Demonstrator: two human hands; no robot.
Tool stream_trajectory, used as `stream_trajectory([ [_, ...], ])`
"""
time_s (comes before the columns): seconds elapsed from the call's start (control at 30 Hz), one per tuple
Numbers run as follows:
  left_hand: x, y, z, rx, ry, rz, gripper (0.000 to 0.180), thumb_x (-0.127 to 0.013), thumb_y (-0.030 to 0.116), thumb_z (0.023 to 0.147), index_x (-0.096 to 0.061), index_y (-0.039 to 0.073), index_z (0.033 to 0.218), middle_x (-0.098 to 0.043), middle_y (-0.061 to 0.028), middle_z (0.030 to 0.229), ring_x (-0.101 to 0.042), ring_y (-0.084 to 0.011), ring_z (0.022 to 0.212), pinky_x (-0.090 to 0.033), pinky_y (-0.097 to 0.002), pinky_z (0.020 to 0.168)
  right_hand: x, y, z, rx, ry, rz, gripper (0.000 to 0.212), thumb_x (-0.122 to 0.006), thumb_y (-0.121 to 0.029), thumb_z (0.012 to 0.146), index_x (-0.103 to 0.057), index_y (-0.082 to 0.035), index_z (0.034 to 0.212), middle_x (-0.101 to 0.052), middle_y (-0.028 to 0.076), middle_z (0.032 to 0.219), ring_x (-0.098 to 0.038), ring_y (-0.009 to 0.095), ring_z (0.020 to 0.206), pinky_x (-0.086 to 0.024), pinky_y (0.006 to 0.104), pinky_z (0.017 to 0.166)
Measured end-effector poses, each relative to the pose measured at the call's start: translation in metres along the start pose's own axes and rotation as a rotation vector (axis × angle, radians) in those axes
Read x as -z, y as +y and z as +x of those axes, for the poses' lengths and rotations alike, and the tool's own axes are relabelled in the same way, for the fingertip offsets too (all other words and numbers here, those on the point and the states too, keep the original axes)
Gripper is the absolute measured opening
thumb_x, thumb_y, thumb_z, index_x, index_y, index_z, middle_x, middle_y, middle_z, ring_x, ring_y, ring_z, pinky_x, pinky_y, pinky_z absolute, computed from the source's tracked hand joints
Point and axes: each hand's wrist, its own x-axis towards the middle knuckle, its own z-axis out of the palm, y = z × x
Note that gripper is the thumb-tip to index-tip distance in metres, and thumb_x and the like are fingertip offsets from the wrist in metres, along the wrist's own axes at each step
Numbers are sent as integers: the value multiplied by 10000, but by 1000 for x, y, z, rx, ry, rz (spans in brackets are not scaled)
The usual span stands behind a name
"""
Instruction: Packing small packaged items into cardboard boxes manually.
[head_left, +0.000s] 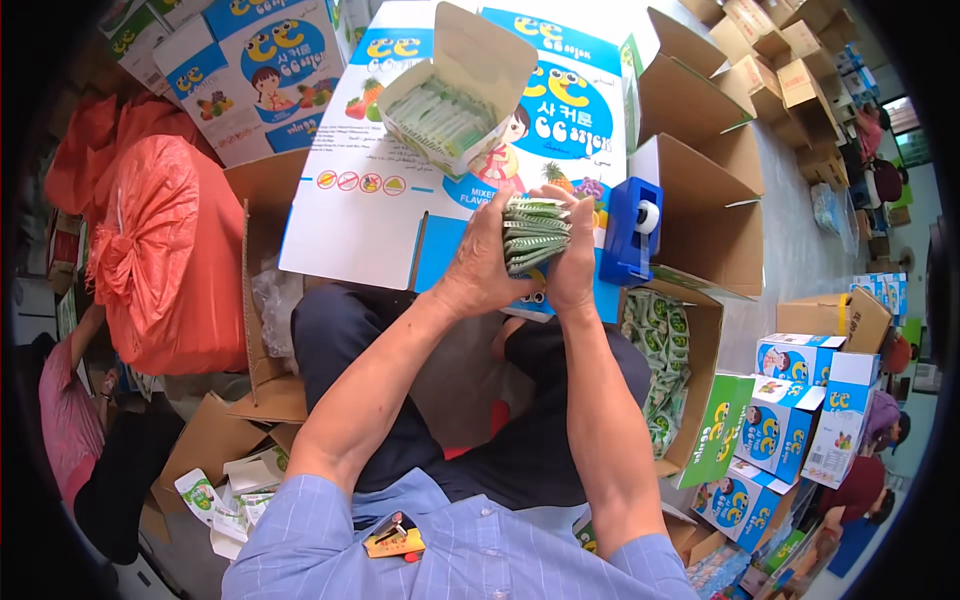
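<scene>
Between my two hands is a stack of small green-and-white sachets (537, 236), edges facing up. My left hand (482, 262) presses the stack's left side, and my right hand (572, 255) closes on its right side. Just beyond them an open white carton (492, 143) stands on a flattened printed cardboard sheet (350, 230), its lid flap raised. Rows of similar sachets (440, 115) fill that carton. A blue tape dispenser (628, 235) stands close to the right of my right hand.
A cardboard box of green sachets (658, 365) stands by my right knee. Open brown boxes (700, 200) line the right side. Red plastic sacks (165, 260) bulge at left. Printed blue-and-white cartons (780, 420) are stacked at right, near other people (870, 430). Small cartons (235, 500) lie lower left.
</scene>
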Motion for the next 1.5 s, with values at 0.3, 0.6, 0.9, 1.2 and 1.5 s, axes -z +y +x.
stream_trajectory([
  [0.3,10,-6,17,22,-60,-33,1280,-960,129,655,-113,-4,1605,-413,-247,1524,-488,-446,1401,-355,-556,1231,1,1,2,35,-161,-81,844,-348,-657,1107,-168,-93,1708,-333,187,1678,-418,298,1496,-308,441,1255],
  [0.6,1,-13,14,-20,34,100,1078,-959,165,664,-293,3,1496,-498,-230,1446,-506,-478,1367,-310,-637,1232,-3,8,-1,50,64,-195,631,-485,-506,1120,-528,15,1473,-663,119,1275,-625,170,1161,-482,321,1032],
  [0.9,7,-7,24,105,-81,26,932,-932,149,773,-332,22,1474,-556,-220,1397,-588,-425,1300,-419,-524,1186,-7,14,6,16,53,28,566,-434,-454,1147,-526,12,1457,-651,103,1287,-617,155,1160,-483,322,1035],
  [1.2,58,24,31,393,-36,-1033,780,-827,37,856,-413,35,1516,-642,-123,1403,-632,-268,1317,-521,-432,1109,-27,-74,-6,222,-347,-670,1016,-673,-577,984,-239,39,1666,-388,223,1657,-380,328,1542,-320,439,1252],
  [1.5,101,28,49,427,-295,-1790,921,-697,98,711,-407,-41,1575,-587,-282,1454,-626,-489,1284,-571,-663,993,-53,-139,18,-11,-408,-146,707,-677,-299,1038,-397,28,1598,-581,164,1489,-589,227,1314,-467,375,1098],
])
